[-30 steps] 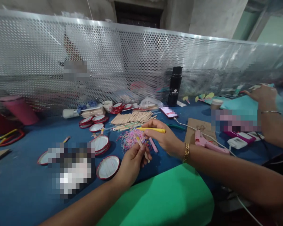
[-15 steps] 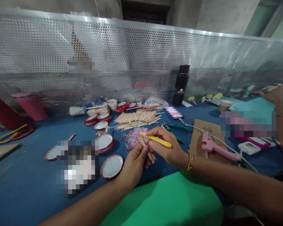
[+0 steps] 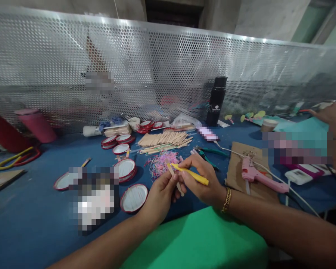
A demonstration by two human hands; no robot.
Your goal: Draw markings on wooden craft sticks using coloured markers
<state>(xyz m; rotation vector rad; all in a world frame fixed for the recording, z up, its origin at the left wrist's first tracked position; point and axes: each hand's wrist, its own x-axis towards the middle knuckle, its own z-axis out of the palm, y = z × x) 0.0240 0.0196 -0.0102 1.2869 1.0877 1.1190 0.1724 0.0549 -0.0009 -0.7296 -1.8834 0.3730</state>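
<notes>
Between the thumb and fingers of my left hand is a flat wooden craft stick, its upper end sticking out past the fingertips. My right hand grips a slim yellow pen, whose tip lies beside the stick's upper part; whether they touch I cannot tell. Just beyond both hands lies a tangled heap of thin pink and multicoloured strands. Close to my left wrist is a red-rimmed round piece with a pale face, and a stack of similar round pieces sits behind it.
A pile of craft sticks lies farther back. Green-handled pliers, a pink glue gun on cardboard and a white cable are to the right. A black bottle stands before the perforated metal screen. A co-worker's hand is far right.
My right hand and the yellow pen have shifted slightly right and down, drawing the tip toward the right edge of the stick. My left hand keeps its hold on the craft stick.
</notes>
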